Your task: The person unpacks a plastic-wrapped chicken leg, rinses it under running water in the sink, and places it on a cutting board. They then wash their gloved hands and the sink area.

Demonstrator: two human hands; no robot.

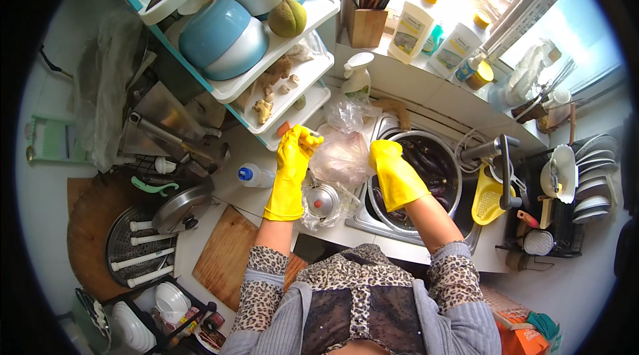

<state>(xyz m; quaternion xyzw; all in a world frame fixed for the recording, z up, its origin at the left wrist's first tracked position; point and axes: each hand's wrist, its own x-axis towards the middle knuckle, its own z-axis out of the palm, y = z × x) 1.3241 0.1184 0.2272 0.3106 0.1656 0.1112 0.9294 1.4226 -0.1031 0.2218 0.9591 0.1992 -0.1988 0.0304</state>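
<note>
Yellow rubber gloves cover both my hands. My left hand [293, 168] is raised beside the lowest shelf tier, its fingers bent; a small orange-brown piece [283, 128] shows at its fingertips, and I cannot tell whether it is held. My right hand [397, 175] is curled over the left rim of a metal basin [456, 155], next to a clear plastic bag [342, 153]. The glove hides its fingertips, so a hold on the bag cannot be made out. Dark purple eggplants [424, 160] lie in the basin, which sits in the sink [357, 220].
A round metal lid [320, 200] and a blue-capped bottle [257, 175] are near my left forearm. The tiered shelf [299, 20] carries bowls and ginger [263, 110]. Right of the basin are the faucet [481, 151], a yellow strainer [486, 198] and a dish rack [561, 240].
</note>
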